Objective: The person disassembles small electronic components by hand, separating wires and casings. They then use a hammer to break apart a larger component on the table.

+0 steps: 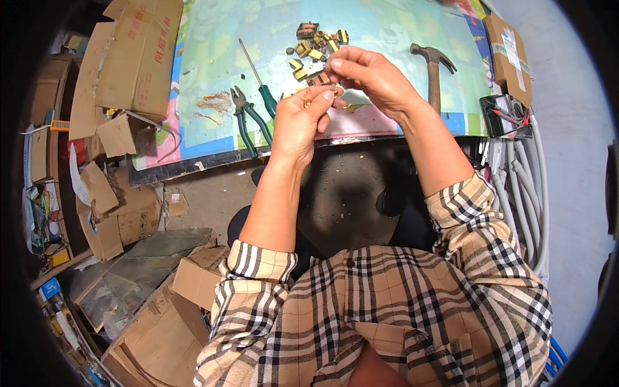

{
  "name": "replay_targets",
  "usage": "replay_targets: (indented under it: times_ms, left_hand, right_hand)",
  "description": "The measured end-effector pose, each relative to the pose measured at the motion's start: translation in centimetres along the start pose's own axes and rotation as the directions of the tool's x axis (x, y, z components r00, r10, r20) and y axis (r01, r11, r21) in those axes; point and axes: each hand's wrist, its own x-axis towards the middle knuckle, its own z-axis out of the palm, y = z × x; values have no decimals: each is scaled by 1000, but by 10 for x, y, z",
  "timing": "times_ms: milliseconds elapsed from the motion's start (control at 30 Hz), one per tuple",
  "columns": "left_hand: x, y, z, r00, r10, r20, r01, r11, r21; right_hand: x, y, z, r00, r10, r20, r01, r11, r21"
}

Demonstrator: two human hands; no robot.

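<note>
Both hands up over the near edge of the counter. Left hand: fingers curled in, thumb clamped with the forefinger on a small piece, mostly hidden, a bit of yellow showing. Right hand just beside it, thumb and forefinger tips close together; can't tell from here whether they're gripping anything. Small black-and-yellow components sit in a loose pile just past the fingertips. Left of the hands: screwdriver, green-handled pliers with jaws pointing away from the person, then copper wire scraps. Hammer lies off to the right, head at the far end.
</note>
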Motion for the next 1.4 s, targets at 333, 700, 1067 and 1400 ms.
replay_targets:
  times_ms: [333, 700, 1067, 1400]
  left_hand:
    - [3, -1, -11, 996, -80, 35, 86, 960, -266]
    - [5, 1, -17, 994, -106, 10, 102, 923, -372]
    - [-1, 0, -2, 886, 405, -226, -353, 905, 239]
    - [-4, 10, 0, 924, 363, -118, -317, 902, 293]
  right_hand:
    - [-3, -4, -2, 993, -75, 92, 104, 924, -369]
    - [-5, -5, -1, 989, -94, 115, 126, 939, -321]
    - [-8, -15, -5, 970, -214, 112, 234, 946, -223]
    - [-6, -18, -17, 990, -100, 96, 121, 961, -250]
